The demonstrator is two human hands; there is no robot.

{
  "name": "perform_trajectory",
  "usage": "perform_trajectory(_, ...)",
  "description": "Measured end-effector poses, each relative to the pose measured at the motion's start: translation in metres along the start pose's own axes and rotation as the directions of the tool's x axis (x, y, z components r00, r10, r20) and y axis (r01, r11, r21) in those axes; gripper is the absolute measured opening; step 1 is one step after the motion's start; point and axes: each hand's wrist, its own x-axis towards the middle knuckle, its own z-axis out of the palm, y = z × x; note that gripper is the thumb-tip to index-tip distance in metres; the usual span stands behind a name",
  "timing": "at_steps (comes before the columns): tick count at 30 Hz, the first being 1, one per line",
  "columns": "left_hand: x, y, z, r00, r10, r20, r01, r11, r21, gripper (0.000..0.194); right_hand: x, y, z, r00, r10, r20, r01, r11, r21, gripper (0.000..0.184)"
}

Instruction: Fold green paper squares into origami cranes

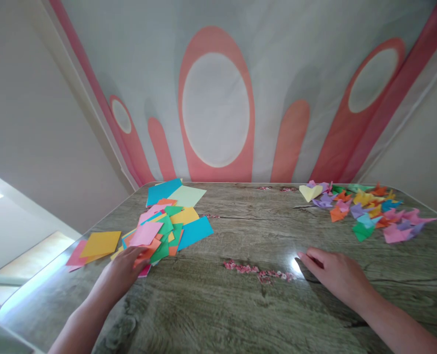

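My left hand (124, 265) rests at the near edge of a loose pile of coloured paper squares. Its bent fingers touch an orange paper sheet (151, 250); the fingertips and thumb are partly hidden, so a grip cannot be made out. Above them in the pile lie a pink sheet (145, 233), several green pieces and a larger blue sheet (196, 233). To the right, my right hand (336, 275) lies low over the tabletop, fingers curled in and thumb close to the index finger, with nothing visible in it.
Folded paper figures (376, 211) in many colours crowd the far right of the wood-grain table (240, 314). A pale yellow paper heart (310, 192) lies beside them. Yellow and pink sheets (102, 244) sit at the left edge. A printed backdrop (216, 108) rises behind the table.
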Motion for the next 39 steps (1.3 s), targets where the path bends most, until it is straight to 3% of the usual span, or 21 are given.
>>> perform_trajectory(4, -0.004, 0.001, -0.003, 1.000, 0.013, 0.024, -0.013, 1.000, 0.002, 0.046, 0.000, 0.001, 0.001, 1.000, -0.006, 0.011, 0.006, 1.000, -0.002, 0.045)
perform_trajectory(8, -0.004, 0.016, -0.009, 0.999, 0.031, 0.008, -0.031, 0.999, -0.025, 0.042, 0.000, 0.005, 0.004, 1.000, -0.025, 0.002, 0.025, 1.000, 0.013, 0.045)
perform_trajectory(12, 0.012, 0.041, -0.011, 0.991, 0.124, -0.049, -0.124, 0.992, 0.000, 0.039, -0.001, 0.003, 0.001, 0.999, -0.028, -0.017, 0.028, 0.999, 0.040, 0.047)
perform_trajectory(16, 0.033, 0.054, -0.005, 0.988, 0.157, 0.010, -0.158, 0.987, 0.038, 0.040, -0.002, -0.001, -0.004, 0.999, -0.033, -0.031, 0.035, 0.998, 0.060, 0.050)
perform_trajectory(20, 0.042, 0.057, -0.001, 0.984, 0.168, 0.063, -0.168, 0.986, 0.004, 0.024, -0.002, -0.003, -0.005, 0.999, -0.033, -0.033, 0.035, 0.998, 0.049, 0.051)
perform_trajectory(22, 0.045, 0.057, -0.002, 0.988, 0.153, 0.008, -0.152, 0.988, -0.033, 0.022, -0.002, -0.001, -0.005, 0.999, -0.036, -0.022, 0.037, 0.998, 0.043, 0.050)
perform_trajectory(24, 0.051, 0.055, -0.004, 0.989, 0.097, -0.109, -0.102, 0.994, -0.036, 0.027, -0.001, 0.000, -0.005, 0.999, -0.037, -0.001, 0.037, 0.999, 0.039, 0.049)
perform_trajectory(26, 0.061, 0.053, -0.004, 0.986, 0.044, -0.160, -0.044, 0.999, 0.005, 0.034, 0.000, 0.002, -0.005, 0.999, -0.028, 0.019, 0.027, 0.999, 0.038, 0.048)
perform_trajectory(32, 0.089, 0.049, 0.004, 0.998, 0.002, -0.067, 0.000, 1.000, 0.029, 0.042, -0.001, 0.000, -0.005, 1.000, -0.023, 0.020, 0.022, 0.999, 0.049, 0.048)
perform_trajectory(39, 0.087, 0.050, 0.012, 0.995, 0.044, -0.087, -0.042, 0.999, 0.018, 0.041, -0.002, -0.001, -0.005, 1.000, -0.021, 0.014, 0.020, 0.999, 0.028, 0.047)
